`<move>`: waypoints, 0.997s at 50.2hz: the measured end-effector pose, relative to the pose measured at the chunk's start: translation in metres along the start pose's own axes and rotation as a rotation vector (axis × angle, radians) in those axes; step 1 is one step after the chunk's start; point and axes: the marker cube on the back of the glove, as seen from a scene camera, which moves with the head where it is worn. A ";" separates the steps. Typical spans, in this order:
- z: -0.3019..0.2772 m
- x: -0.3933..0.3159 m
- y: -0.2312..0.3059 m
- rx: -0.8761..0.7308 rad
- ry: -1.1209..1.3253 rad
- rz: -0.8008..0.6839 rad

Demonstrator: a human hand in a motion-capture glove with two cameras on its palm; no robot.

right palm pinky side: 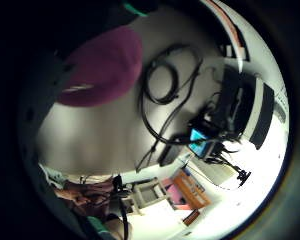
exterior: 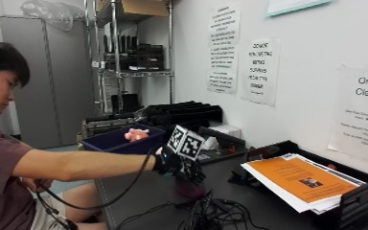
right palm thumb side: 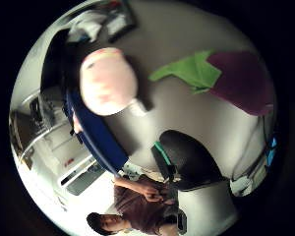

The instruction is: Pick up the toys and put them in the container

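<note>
The purple eggplant plush toy (right palm thumb side: 243,83) with its green leafy top (right palm thumb side: 191,71) lay on the grey table (right palm thumb side: 187,118) right below the gloved right hand (exterior: 178,165), only a dark purple sliver of it (exterior: 189,188) showing beneath the palm in the outside view. Whether the fingers had curled round it could not be told; they pointed down toward the toy. A pink plush toy (right palm thumb side: 108,81) sat already in the blue container (exterior: 117,141), which stood beyond the hand, near the table's far end, its rim close to the table edge. Bare tabletop lay between the eggplant and the container. On the hand's near side a tangle of black cables (exterior: 209,215) crowded the surface just beside the toy. Further to the wall side, a black tray (exterior: 356,196) held orange and white papers (exterior: 299,179).
</note>
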 end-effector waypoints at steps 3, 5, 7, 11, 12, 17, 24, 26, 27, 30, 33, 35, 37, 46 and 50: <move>0.023 0.014 -0.010 0.022 0.038 0.041; 0.029 0.018 -0.014 0.072 0.089 0.053; 0.031 0.020 -0.017 0.143 0.130 0.061; 0.034 0.020 -0.021 0.272 0.139 0.062; 0.035 0.019 -0.021 0.305 0.123 0.056; 0.040 0.017 -0.018 0.419 0.050 0.030; 0.047 0.007 -0.008 0.466 0.058 0.015; 0.047 0.005 -0.004 0.467 0.065 0.011; 0.045 0.005 -0.002 0.461 0.069 0.008; 0.036 0.005 0.008 0.429 0.057 0.000; 0.015 0.000 0.019 0.418 0.007 -0.007; -0.004 -0.006 0.027 0.445 -0.015 -0.015; -0.026 -0.012 0.037 0.480 -0.008 -0.021; -0.126 -0.034 0.101 0.635 0.096 -0.063; -0.163 -0.049 0.129 0.692 0.111 -0.086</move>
